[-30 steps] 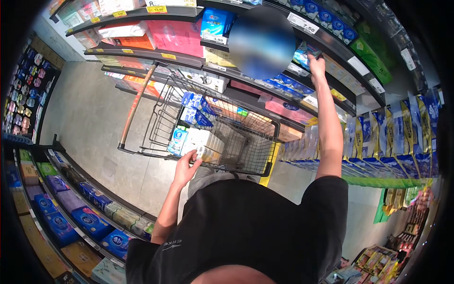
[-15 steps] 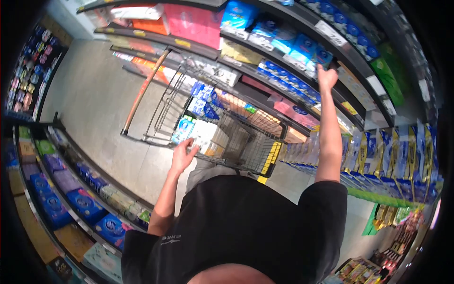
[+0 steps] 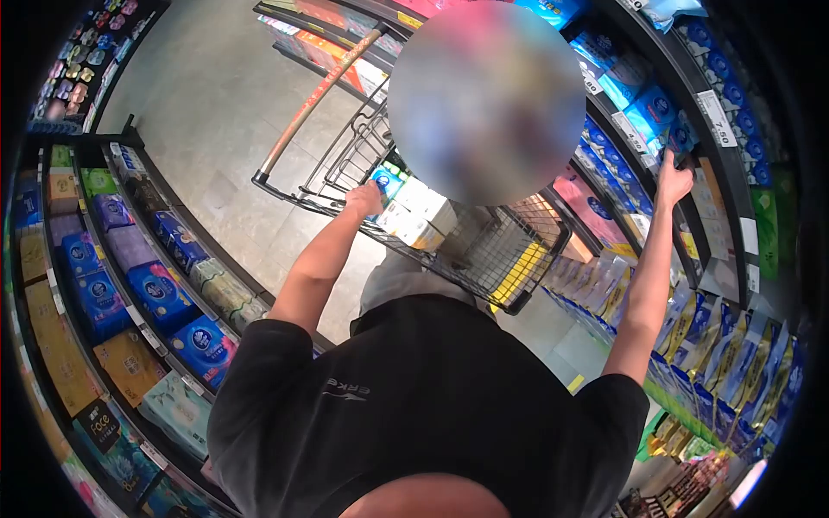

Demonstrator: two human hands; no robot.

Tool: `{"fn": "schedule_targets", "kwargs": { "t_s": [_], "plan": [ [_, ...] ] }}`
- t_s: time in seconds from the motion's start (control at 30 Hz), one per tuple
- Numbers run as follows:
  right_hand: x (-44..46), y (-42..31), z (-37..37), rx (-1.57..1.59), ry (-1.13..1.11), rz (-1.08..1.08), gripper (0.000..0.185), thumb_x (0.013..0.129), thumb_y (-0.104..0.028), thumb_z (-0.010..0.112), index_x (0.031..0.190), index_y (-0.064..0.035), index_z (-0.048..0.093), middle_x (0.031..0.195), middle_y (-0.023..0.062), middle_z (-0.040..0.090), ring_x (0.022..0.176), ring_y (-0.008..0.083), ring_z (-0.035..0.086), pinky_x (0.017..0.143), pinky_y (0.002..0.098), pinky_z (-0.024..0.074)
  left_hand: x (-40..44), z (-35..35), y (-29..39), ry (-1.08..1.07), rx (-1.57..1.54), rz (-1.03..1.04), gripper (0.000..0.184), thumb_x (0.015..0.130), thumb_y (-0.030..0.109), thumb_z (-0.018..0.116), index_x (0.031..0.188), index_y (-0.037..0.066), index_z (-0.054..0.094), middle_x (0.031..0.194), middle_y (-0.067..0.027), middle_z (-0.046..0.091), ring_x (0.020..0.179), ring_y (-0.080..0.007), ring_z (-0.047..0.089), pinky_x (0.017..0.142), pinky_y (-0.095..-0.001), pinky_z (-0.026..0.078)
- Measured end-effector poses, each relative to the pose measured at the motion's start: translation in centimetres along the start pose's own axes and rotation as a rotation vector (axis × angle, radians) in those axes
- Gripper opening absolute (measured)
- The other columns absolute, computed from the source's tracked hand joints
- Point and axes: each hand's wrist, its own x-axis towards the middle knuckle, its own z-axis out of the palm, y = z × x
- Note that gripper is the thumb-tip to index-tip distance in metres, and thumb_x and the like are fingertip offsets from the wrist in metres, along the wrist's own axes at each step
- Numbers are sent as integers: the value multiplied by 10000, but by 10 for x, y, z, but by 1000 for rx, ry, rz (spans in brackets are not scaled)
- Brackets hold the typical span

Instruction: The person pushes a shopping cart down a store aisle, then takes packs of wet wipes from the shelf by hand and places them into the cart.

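Note:
At the near side of the shopping cart [image 3: 321,200], my left hand [image 3: 366,198] has its fingers curled over the rim, beside a blue-and-white pack [image 3: 388,181]. White packs [image 3: 418,213] lie in the cart just right of that hand. My right hand [image 3: 675,180] reaches to a shelf on the right, its fingers closed on the lower end of a blue tissue pack [image 3: 682,134]. Another blue pack [image 3: 650,112] stands directly beside it. A round blur hides part of the cart and the shelf behind it.
The cart's orange handle [image 3: 321,97] points to the upper left. Shelves of tissue packs [image 3: 158,291] curve along the left. Hanging blue-and-yellow packages [image 3: 721,345] are at the right, below the shelf with price tags [image 3: 717,118]. Grey floor [image 3: 203,112] shows at upper left.
The view has turned, so the cart and shelves appear shifted to the right. My left hand has moved from beside the white packs to the cart's rim. My right hand stays at the blue pack.

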Motion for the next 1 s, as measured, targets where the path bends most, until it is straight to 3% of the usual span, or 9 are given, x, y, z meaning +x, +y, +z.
{"fn": "schedule_targets", "kwargs": {
  "t_s": [0.2,0.57,0.63,0.73,0.77,0.8,0.87,0.93,1.0],
  "plan": [
    [1,2,2,44,7,-3,511,718,-370,715,1033,28,652,1013,187,664,982,315,616,874,372,442,1,23,-3,95,0,-58,849,790,293,588,1434,-3,120,1238,-252,474,1104,-349,552,905,-406,467],
    [-22,-13,-17,130,140,-128,531,751,-328,723,1129,18,588,1089,228,574,1073,362,510,943,406,377,-77,-23,7,346,-243,36,688,709,390,665,1247,38,418,1020,-271,586,980,-410,575,845,-463,473],
    [-58,-38,-36,161,323,-583,459,745,-260,730,1092,0,577,1098,207,530,1055,344,483,934,435,369,-109,-32,20,511,-319,115,707,702,374,665,1285,57,423,994,-268,590,954,-423,568,815,-477,469],
    [-176,-64,-25,738,-415,97,382,738,-196,731,1045,-23,582,1073,167,577,974,294,567,891,425,435,-159,-52,60,574,-408,247,707,699,349,674,1294,58,428,984,-257,591,946,-407,567,812,-469,464],
    [-219,-78,-36,986,-509,-176,502,744,-262,746,1139,-29,543,1060,149,594,971,265,584,880,405,457,-170,-55,74,613,-413,299,699,699,342,676,1289,58,434,977,-253,592,944,-402,567,811,-467,463],
    [-258,-89,-41,507,-892,-21,578,776,-304,724,1222,-27,480,1125,152,568,1009,259,582,901,388,452,-182,-57,89,610,-423,318,685,704,341,673,1280,54,439,963,-250,591,925,-404,568,809,-471,462],
    [-334,-86,-15,1069,-1133,-66,561,848,-318,643,1272,-21,426,1178,82,522,1089,197,507,925,349,423,-187,-45,110,656,-387,462,695,694,328,683,1277,40,436,959,-250,586,894,-403,569,789,-473,470],
    [-360,-116,-59,1233,-1437,709,582,881,-329,599,1319,-23,368,1195,56,504,1092,156,491,902,324,426,-202,-32,130,613,-340,546,705,683,317,690,1277,36,434,970,-250,582,895,-407,566,778,-474,475],
    [-396,-103,-48,1309,-1291,863,492,910,-276,565,1315,-58,390,1184,64,527,1082,171,513,874,349,459,-212,-15,143,617,-261,603,755,674,339,712,1301,34,423,1005,-232,573,907,-388,569,778,-455,483]
  ]
}}
